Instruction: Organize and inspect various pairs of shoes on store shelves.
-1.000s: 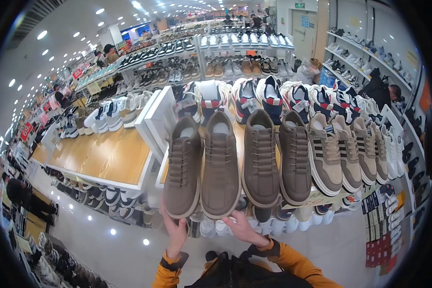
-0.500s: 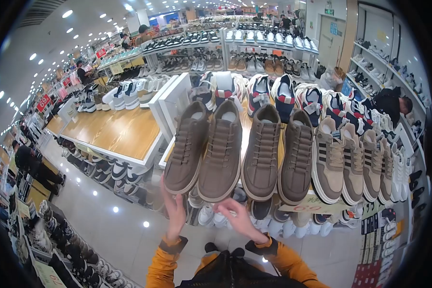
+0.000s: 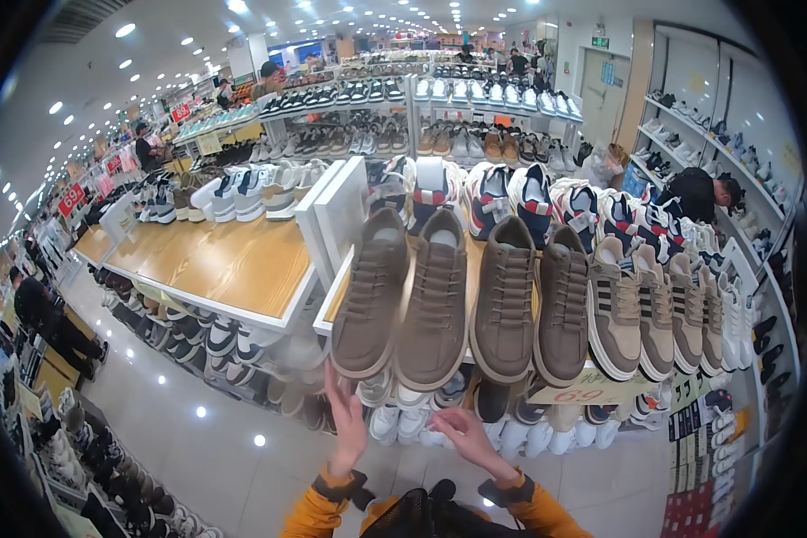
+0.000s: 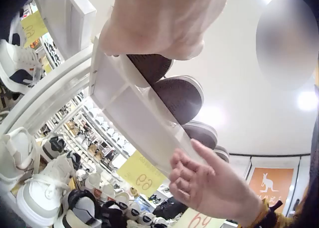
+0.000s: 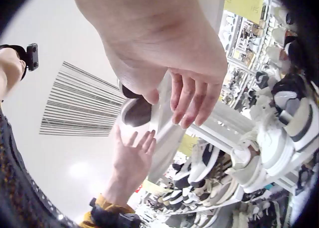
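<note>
Two pairs of brown lace-up sneakers stand in a row on a shelf, toes toward me; the leftmost sneaker [image 3: 368, 309] and the sneaker beside it [image 3: 432, 314] are nearest my hands. My left hand [image 3: 344, 426] is raised with its fingers extended, fingertips right at the leftmost toe. Lower and further right, my right hand [image 3: 466, 437] is in front of the shelf with loosely bent fingers and nothing in them. From below, the right wrist view shows the right hand [image 5: 174, 63] apart from the shoes.
Beige-and-brown sneakers [image 3: 611, 309] continue the row to the right, above a yellow price sign [image 3: 592, 393]. White uprights [image 3: 336, 211] divide this shelf from a wooden display top [image 3: 211, 269] at left. More shoes fill the lower rack. A person in black [image 3: 40, 309] stands far left.
The two leftmost sneakers, which jutted out past the others, now line up with the row. My right hand has drawn down from the second sneaker's toe; the left stays by the first.
</note>
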Tool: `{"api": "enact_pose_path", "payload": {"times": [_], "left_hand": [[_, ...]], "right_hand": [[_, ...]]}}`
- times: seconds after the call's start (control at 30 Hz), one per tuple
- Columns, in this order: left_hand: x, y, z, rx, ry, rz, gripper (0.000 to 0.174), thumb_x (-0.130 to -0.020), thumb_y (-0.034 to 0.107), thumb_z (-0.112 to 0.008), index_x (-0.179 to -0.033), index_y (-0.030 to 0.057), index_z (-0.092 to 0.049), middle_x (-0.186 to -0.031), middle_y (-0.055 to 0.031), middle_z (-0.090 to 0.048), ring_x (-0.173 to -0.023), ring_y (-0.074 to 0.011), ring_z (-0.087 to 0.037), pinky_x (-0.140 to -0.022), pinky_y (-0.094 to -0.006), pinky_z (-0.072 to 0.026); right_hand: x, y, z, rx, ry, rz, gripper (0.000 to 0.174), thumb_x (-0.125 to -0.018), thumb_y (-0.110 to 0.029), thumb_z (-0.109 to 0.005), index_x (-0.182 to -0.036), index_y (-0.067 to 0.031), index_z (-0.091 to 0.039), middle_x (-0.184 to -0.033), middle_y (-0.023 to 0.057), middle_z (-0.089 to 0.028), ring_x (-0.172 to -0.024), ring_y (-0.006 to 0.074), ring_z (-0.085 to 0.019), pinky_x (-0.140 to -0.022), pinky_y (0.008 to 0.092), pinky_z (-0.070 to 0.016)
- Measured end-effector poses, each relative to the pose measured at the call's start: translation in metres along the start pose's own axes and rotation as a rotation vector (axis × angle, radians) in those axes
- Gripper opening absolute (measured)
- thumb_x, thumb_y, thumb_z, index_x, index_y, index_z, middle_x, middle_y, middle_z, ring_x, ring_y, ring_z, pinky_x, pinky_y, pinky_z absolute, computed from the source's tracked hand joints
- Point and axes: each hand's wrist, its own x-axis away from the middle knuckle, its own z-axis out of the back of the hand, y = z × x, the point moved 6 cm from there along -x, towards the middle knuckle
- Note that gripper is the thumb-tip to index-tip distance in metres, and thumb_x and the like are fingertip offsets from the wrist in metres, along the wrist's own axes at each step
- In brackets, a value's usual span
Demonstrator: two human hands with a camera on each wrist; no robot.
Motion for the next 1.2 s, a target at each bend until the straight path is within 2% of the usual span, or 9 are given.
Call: {"api": "enact_pose_path", "payload": {"times": [0.13, 0.2, 0.23, 0.3, 0.4, 0.73, 0.93, 1.17, 1.2], "left_hand": [[0.033, -0.008, 0.034, 0.102, -0.148, 0.143, 0.068, -0.098, 0.032, -0.051, -0.147, -0.0025, -0.019, -0.151, -0.0177, -0.029, -0.139, -0.0296, -0.033, -0.114, -0.0393, -0.0249], [0.054, -0.028, 0.058, 0.042, -0.344, 0.443, 0.060, -0.097, 0.027, -0.056, -0.142, -0.0032, -0.030, -0.144, -0.0169, -0.041, -0.132, -0.0264, -0.045, -0.110, -0.0367, -0.0324], [0.060, -0.029, 0.080, 0.042, -0.348, 0.440, 0.060, -0.097, 0.027, -0.056, -0.142, -0.0032, -0.030, -0.144, -0.0169, -0.041, -0.132, -0.0264, -0.045, -0.110, -0.0367, -0.0324], [0.078, -0.038, 0.118, -0.132, -0.613, 0.566, 0.054, -0.097, 0.017, -0.056, -0.142, -0.0002, -0.033, -0.141, -0.0157, -0.046, -0.132, -0.0267, -0.045, -0.107, -0.0356, -0.0372], [0.101, -0.037, 0.192, -0.150, -0.681, 0.632, 0.059, -0.095, 0.024, -0.061, -0.140, -0.0035, -0.035, -0.139, -0.0195, -0.048, -0.129, -0.0274, -0.048, -0.107, -0.0363, -0.0371], [0.140, -0.018, 0.401, -0.257, -0.358, 0.766, 0.057, -0.095, 0.021, -0.060, -0.141, -0.0021, -0.035, -0.136, -0.0217, -0.049, -0.127, -0.0288, -0.049, -0.106, -0.0371, -0.0394], [0.135, -0.025, 0.438, -0.202, -0.240, 0.836, 0.054, -0.097, 0.018, -0.057, -0.142, 0.0005, -0.034, -0.136, -0.0204, -0.051, -0.125, -0.0268, -0.051, -0.104, -0.0348, -0.0422], [0.072, -0.045, 0.399, -0.118, -0.442, 0.867, 0.057, -0.096, 0.022, -0.058, -0.142, -0.0024, -0.033, -0.136, -0.0206, -0.049, -0.126, -0.0261, -0.049, -0.106, -0.0353, -0.0398], [0.061, -0.050, 0.394, -0.109, -0.488, 0.850, 0.058, -0.097, 0.022, -0.058, -0.142, -0.0024, -0.032, -0.136, -0.0200, -0.049, -0.127, -0.0258, -0.049, -0.106, -0.0351, -0.0395]], "right_hand": [[0.028, 0.052, 0.000, 0.193, 0.048, -0.233, 0.029, -0.096, -0.023, -0.060, -0.110, 0.0014, -0.058, -0.103, 0.0106, -0.068, -0.096, 0.0160, -0.065, -0.086, 0.0290, -0.0496], [0.042, 0.077, -0.012, 0.254, 0.065, -0.310, 0.028, -0.096, -0.022, -0.059, -0.112, 0.0013, -0.057, -0.103, 0.0107, -0.068, -0.096, 0.0166, -0.064, -0.085, 0.0294, -0.0506], [0.048, 0.092, -0.022, 0.275, 0.060, -0.334, 0.030, -0.095, -0.024, -0.060, -0.111, 0.0018, -0.058, -0.103, 0.0105, -0.068, -0.096, 0.0161, -0.065, -0.085, 0.0287, -0.0501], [0.048, 0.111, -0.054, 0.297, 0.065, -0.351, 0.032, -0.094, -0.025, -0.062, -0.111, 0.0022, -0.058, -0.104, 0.0104, -0.068, -0.095, 0.0156, -0.065, -0.084, 0.0280, -0.0497], [0.035, 0.123, -0.127, 0.160, -0.123, -0.370, 0.032, -0.096, -0.025, -0.060, -0.114, 0.0012, -0.056, -0.105, 0.0090, -0.068, -0.095, 0.0152, -0.065, -0.085, 0.0281, -0.0500], [-0.065, 0.123, -0.325, 0.249, -0.472, -0.240, 0.035, -0.094, -0.028, -0.062, -0.116, -0.0014, -0.057, -0.101, 0.0068, -0.067, -0.092, 0.0138, -0.064, -0.084, 0.0288, -0.0489], [-0.083, 0.125, -0.348, 0.293, -0.440, -0.341, 0.039, -0.093, -0.032, -0.063, -0.117, -0.0018, -0.057, -0.106, 0.0070, -0.065, -0.095, 0.0146, -0.064, -0.083, 0.0281, -0.0490], [-0.104, 0.127, -0.285, 0.045, -0.061, -0.580, 0.044, -0.093, -0.035, -0.063, -0.121, -0.0023, -0.051, -0.108, 0.0083, -0.061, -0.100, 0.0157, -0.063, -0.084, 0.0281, -0.0507], [-0.114, 0.147, -0.274, -0.016, -0.043, -0.517, 0.050, -0.092, -0.037, -0.064, -0.122, -0.0013, -0.046, -0.113, 0.0093, -0.058, -0.102, 0.0175, -0.062, -0.086, 0.0295, -0.0511]]}}
